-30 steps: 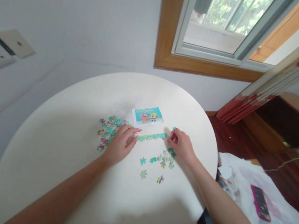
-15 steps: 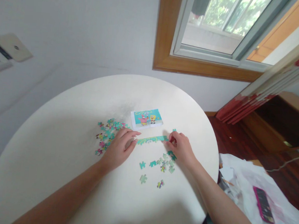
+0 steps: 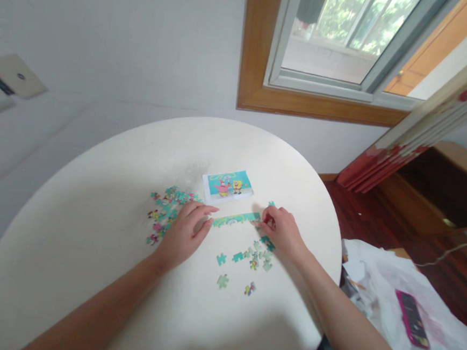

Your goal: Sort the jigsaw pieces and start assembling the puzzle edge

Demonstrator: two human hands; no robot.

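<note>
A joined strip of jigsaw pieces (image 3: 236,219), green-blue along its upper edge, lies across the table between my hands. My left hand (image 3: 188,228) rests at its left end, thumb and fingers apart, fingertips by the strip. At the right end, my right hand (image 3: 281,230) is closed in a pinch on a jigsaw piece, mostly hidden by the fingers. A picture card (image 3: 227,187) with a pink and a yellow cartoon figure lies just beyond the strip. Left of my left hand is a pile of loose jigsaw pieces (image 3: 169,211), partly covered by it.
Nearer me lie several loose pale green pieces (image 3: 256,251), a single piece (image 3: 223,281) and a multicoloured piece (image 3: 250,289). All are on a round white table (image 3: 95,185) against the wall. A pink-edged phone (image 3: 412,319) lies on white plastic at the right.
The view has shifted very slightly. Both hands stay at the ends of the strip, and the pieces show no clear movement.
</note>
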